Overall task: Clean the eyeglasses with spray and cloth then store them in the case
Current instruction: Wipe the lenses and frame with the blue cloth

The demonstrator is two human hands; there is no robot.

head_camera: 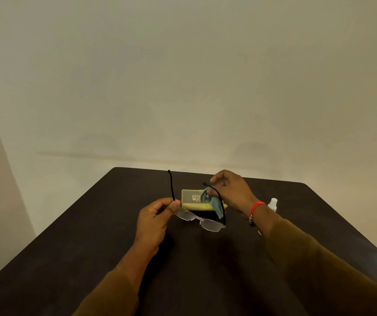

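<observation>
Head view, dark table (114, 247), pale wall behind. Eyeglasses (200, 221) held above the table surface, temples unfolded and pointing away from the person, clear lenses facing the camera. Left hand (154, 221) pinches the left temple close to the hinge between thumb and fingers. Right hand (230, 190) grips a grey-green cloth (212, 202) pinched around the right temple, part of the cloth hanging down beside the arm of the frame. Yellow case (194, 200) lies open on the table directly behind the glasses, printed text on the inside of its lid. White spray bottle (273, 204) stands upright on the table to the right, just behind the right wrist, which carries a red band (257, 207).
</observation>
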